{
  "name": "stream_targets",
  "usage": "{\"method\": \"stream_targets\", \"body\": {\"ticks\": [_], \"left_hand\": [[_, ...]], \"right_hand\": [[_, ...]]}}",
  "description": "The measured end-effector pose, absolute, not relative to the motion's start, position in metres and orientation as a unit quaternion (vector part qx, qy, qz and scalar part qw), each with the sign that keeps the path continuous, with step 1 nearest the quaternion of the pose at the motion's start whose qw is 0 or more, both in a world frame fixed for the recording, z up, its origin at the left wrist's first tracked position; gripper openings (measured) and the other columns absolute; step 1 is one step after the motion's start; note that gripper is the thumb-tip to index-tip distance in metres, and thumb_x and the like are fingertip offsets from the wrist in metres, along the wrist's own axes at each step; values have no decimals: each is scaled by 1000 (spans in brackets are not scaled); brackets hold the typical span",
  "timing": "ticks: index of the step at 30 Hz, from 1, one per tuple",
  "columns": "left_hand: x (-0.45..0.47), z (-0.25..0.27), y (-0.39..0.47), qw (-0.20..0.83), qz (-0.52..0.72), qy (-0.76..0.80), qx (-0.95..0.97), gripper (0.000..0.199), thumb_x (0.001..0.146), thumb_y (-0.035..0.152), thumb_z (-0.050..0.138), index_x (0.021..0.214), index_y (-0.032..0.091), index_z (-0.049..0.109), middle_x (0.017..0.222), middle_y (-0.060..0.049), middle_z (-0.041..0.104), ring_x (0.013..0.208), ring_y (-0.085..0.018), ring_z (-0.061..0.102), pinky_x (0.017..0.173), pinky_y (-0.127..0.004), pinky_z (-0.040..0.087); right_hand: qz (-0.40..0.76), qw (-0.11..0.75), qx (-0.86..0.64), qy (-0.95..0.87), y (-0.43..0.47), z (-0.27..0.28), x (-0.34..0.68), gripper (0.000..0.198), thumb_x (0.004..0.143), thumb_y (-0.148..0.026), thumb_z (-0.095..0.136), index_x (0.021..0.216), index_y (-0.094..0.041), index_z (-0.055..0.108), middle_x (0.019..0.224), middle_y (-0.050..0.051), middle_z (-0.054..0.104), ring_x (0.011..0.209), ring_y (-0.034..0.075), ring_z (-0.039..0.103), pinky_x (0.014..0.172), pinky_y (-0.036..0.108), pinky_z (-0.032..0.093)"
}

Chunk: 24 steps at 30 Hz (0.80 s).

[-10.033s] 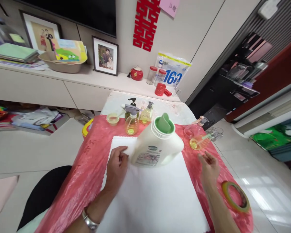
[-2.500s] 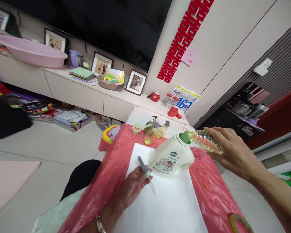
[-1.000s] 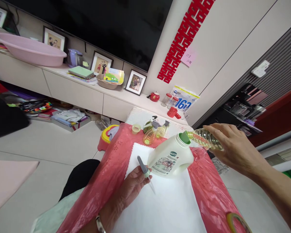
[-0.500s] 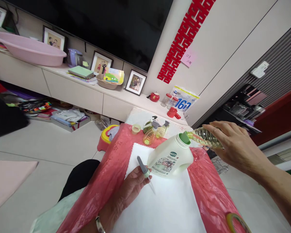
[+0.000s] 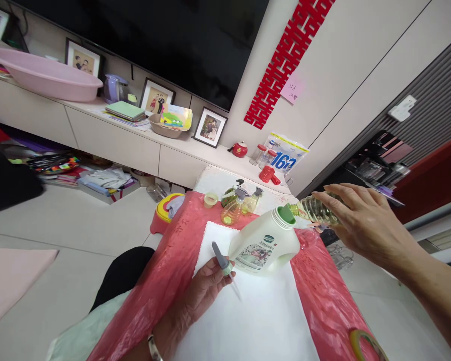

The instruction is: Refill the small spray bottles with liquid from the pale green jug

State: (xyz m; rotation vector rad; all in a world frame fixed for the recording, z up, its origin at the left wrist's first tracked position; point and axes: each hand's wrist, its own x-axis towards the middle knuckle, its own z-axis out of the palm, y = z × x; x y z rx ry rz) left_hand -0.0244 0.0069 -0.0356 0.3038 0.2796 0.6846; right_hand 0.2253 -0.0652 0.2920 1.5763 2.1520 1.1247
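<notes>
While the left hand [image 5: 203,291] pinched a dropper [image 5: 220,254] by its collar, grey top pointing far and thin tube slanting near, the right hand [image 5: 364,220] was wrapped around a ribbed clear bottle [image 5: 321,209]. That bottle was tilted almost flat, its neck at the green spout [image 5: 285,214] of a pale jug [image 5: 263,245]; I could not tell whether the two touched. Between the hands, the jug stood upright on the far part of a white mat [image 5: 244,321], label facing near and handle to the right.

Beneath the mat, a shiny red cloth [image 5: 143,296] covered the table. At its far left side stood a small bowl [image 5: 211,199], and just right of it a cluster of three pump bottles [image 5: 231,213]. A roll of tape [image 5: 357,346] lay at the near right, partly out of view.

Left of the table was a red and yellow stool [image 5: 161,213]. Beyond the table, a long low cabinet [image 5: 131,150] held a pink basin [image 5: 48,77] at the far left, photo frames, a red pot [image 5: 240,149], jars with red lids [image 5: 258,155] and a plastic bag [image 5: 287,153].
</notes>
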Motion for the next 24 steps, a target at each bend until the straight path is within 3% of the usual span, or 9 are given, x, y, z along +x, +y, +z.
{"method": "stream_targets", "body": {"ticks": [24], "left_hand": [[-25,-35,6,921,335,137,143,41,64,25,95,100,19,77,106,-6,76,95,-19,70,93,-33,49]], "right_hand": [[430,165,503,731,-60,296,223,49,94,-6,43,140,-21,53,143,12,44,128,32,45,104,52,34]]}}
